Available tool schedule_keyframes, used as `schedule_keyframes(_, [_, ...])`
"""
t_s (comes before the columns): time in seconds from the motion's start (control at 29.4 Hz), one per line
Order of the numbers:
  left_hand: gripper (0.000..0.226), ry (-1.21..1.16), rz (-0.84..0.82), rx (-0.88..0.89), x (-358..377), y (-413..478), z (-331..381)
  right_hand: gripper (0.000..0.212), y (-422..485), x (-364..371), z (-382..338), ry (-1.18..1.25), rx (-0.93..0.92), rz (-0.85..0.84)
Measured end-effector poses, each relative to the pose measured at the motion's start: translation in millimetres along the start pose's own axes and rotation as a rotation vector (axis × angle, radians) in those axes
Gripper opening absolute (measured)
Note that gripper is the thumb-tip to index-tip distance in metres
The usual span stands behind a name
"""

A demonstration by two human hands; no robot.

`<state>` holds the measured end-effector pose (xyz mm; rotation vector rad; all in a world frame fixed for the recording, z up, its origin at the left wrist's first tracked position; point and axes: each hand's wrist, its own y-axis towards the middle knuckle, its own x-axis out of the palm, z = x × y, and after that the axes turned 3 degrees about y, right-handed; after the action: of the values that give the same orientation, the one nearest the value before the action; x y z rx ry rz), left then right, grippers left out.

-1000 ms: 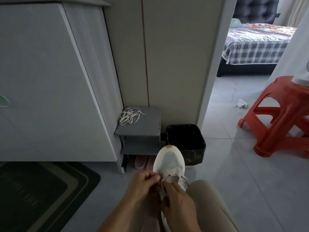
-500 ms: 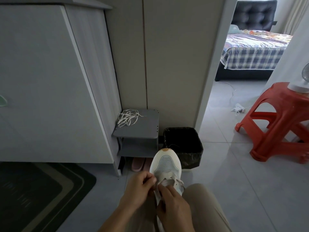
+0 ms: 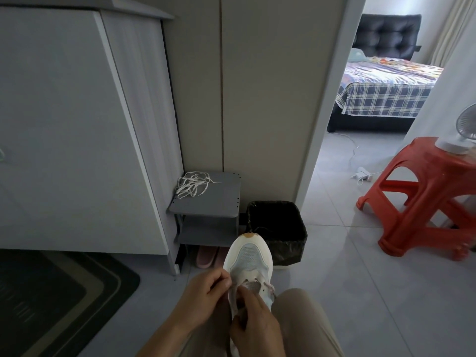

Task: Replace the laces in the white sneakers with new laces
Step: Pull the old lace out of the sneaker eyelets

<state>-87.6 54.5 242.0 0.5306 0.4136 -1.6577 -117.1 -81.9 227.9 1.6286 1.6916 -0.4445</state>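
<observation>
Loose laces (image 3: 192,186) lie heaped on the grey shelf (image 3: 221,202). The left hand (image 3: 203,292), fingers curled, grips the white sneaker (image 3: 248,258) by its side. The sneaker sits over the lap, its length running straight away from the person, toe toward the black bin (image 3: 278,228). The right hand (image 3: 255,323), curled, pinches at its eyelets.

- Trouser leg (image 3: 304,323): plain beige cloth, smooth, with a few faint soft folds along it
- Left hand (image 3: 206,292), left of the trouser leg: bare
- Right hand (image 3: 255,325), against the trouser leg's left edge: bare
- Left forearm (image 3: 164,336), lower left of the trouser leg: bare as far as it shows
</observation>
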Motion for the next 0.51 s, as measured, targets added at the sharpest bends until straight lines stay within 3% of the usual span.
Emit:
schedule_keyframes(0.07, [0.022, 0.046, 0.022, 0.004, 4, 0, 1, 0.047, 0, 3, 3, 0.045, 0.099, -0.048])
schedule_keyframes(0.24, [0.024, -0.03, 0.027, -0.129, 7, 2, 3, 0.032, -2, 17, 7, 0.01, -0.039, 0.041])
schedule_keyframes(0.37, [0.031, -0.207, -0.049, -0.305, 5, 5, 8, 0.039, -2, 13, 2, 0.043, -0.09, 0.05])
schedule_keyframes(0.51, [0.03, -0.144, -0.113, -0.251, 2, 6, 8, 0.047, 0, 15, 6, 0.066, -0.115, 0.079])
